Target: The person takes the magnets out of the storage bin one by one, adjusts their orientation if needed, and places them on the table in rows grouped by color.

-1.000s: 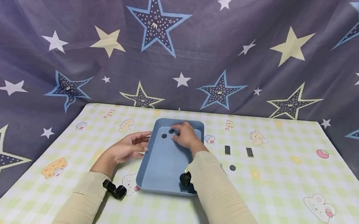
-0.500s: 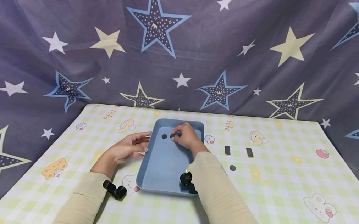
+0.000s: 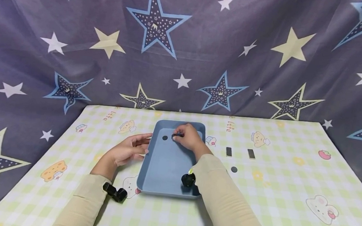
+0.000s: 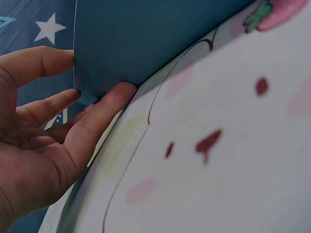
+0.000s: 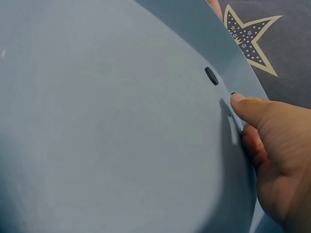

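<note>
A blue rectangular tray (image 3: 167,169) stands on the table, and my left hand (image 3: 129,150) rests against its left side. The left wrist view shows the thumb and fingertips of that hand (image 4: 53,131) touching the tray wall (image 4: 146,39), fingers loosely extended. My right hand (image 3: 190,137) reaches into the tray's far end and pinches a small black disc (image 3: 177,135), mostly covered by the fingers. A second black disc (image 3: 164,137) lies flat on the tray floor to its left. In the right wrist view, this loose disc (image 5: 211,76) sits just beyond my right thumb (image 5: 245,107).
Right of the tray lie two dark rectangular pieces (image 3: 229,151) (image 3: 251,154) and another dark disc (image 3: 234,169). A checked cartoon cloth (image 3: 276,207) covers the table. A star-patterned curtain (image 3: 186,56) hangs behind its far edge.
My right fingers have closed on the right-hand disc in the tray, which now looks tilted between them and slightly nearer me. The left hand and the tray have stayed in place.
</note>
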`<state>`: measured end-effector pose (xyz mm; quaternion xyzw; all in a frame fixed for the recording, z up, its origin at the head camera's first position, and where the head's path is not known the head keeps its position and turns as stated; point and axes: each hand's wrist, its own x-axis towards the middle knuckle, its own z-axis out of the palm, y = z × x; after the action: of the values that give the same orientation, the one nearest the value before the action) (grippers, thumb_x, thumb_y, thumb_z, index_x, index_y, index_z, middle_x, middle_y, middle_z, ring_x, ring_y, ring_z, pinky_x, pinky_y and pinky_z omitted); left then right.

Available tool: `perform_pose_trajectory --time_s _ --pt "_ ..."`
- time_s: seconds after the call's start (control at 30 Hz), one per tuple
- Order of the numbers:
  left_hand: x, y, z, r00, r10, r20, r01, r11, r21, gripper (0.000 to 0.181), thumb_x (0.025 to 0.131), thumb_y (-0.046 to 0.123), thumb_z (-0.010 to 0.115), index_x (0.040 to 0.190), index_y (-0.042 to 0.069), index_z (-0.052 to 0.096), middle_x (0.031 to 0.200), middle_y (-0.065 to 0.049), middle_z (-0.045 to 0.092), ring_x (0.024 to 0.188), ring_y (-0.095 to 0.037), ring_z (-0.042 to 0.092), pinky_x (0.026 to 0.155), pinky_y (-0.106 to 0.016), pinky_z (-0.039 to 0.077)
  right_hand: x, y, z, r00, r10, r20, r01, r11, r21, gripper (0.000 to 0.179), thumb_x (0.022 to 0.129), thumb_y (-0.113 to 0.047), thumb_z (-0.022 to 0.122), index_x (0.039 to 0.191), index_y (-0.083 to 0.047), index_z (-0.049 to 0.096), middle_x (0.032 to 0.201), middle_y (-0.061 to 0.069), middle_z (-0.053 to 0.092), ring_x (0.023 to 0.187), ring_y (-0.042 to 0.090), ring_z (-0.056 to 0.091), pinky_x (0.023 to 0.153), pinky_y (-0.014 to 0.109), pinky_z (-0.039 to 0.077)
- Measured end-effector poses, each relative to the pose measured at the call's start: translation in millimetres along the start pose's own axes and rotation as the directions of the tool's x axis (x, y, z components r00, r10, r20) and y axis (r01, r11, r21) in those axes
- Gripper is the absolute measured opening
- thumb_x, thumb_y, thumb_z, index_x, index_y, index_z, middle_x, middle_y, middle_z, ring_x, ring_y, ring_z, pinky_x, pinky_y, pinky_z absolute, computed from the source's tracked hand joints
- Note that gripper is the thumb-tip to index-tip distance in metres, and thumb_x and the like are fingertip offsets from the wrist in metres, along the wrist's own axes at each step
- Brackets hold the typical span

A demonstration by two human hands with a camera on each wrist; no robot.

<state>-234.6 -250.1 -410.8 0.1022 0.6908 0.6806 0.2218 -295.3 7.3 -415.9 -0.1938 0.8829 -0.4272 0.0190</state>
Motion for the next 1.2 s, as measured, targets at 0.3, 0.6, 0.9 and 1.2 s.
perform_pose_trajectory --time_s 0.3,0.6,0.9,1.2 --pt "0.3 -1.6 -0.3 1.000 0.004 -0.001 -0.004 1.000 0.004 0.074 0.089 -0.004 0.058 0.154 0.000 0.023 0.149 -0.030 0.030 0.120 -0.027 0.053 0.083 -0.039 0.054 -0.9 -3.1 -3.4 0.998 -0.025 -0.051 0.029 0.997 0.077 0.013 0.089 -0.011 0.072 0.101 -0.007 0.072 0.108 0.011 0.057 0.088 0.022 0.058 0.078 0.035 0.050" --pt "-0.2 0.4 1.3 1.000 0.006 0.005 -0.005 1.000 0.000 0.074 0.089 -0.003 0.059 0.154 0.000 0.023 0.150 -0.031 0.030 0.122 -0.029 0.052 0.083 -0.040 0.055 0.2 -9.8 -3.6 0.993 -0.051 -0.109 0.066 0.989 0.136 0.017 0.091 -0.013 0.071 0.106 -0.008 0.072 0.109 0.011 0.061 0.089 0.022 0.060 0.079 0.034 0.050" --pt "-0.8 2.8 2.2 1.000 0.004 0.005 -0.004 1.000 -0.004 0.074 0.089 -0.004 0.058 0.154 0.000 0.023 0.150 -0.030 0.029 0.120 -0.027 0.053 0.083 -0.040 0.055 0.4 -18.2 -5.8 0.993 -0.046 -0.107 0.058 0.992 0.113 0.017 0.092 -0.014 0.069 0.107 -0.007 0.071 0.110 0.011 0.062 0.089 0.022 0.059 0.077 0.033 0.049" --pt "-0.7 2.4 2.4 1.000 0.003 -0.003 -0.003 1.000 -0.005 0.074 0.089 -0.005 0.058 0.154 -0.001 0.023 0.150 -0.030 0.029 0.121 -0.028 0.053 0.084 -0.040 0.055 -5.4 -28.8 -16.1 0.993 -0.024 -0.113 0.035 0.995 0.093 0.016 0.092 -0.014 0.069 0.106 -0.007 0.070 0.108 0.010 0.062 0.086 0.021 0.059 0.073 0.031 0.049"
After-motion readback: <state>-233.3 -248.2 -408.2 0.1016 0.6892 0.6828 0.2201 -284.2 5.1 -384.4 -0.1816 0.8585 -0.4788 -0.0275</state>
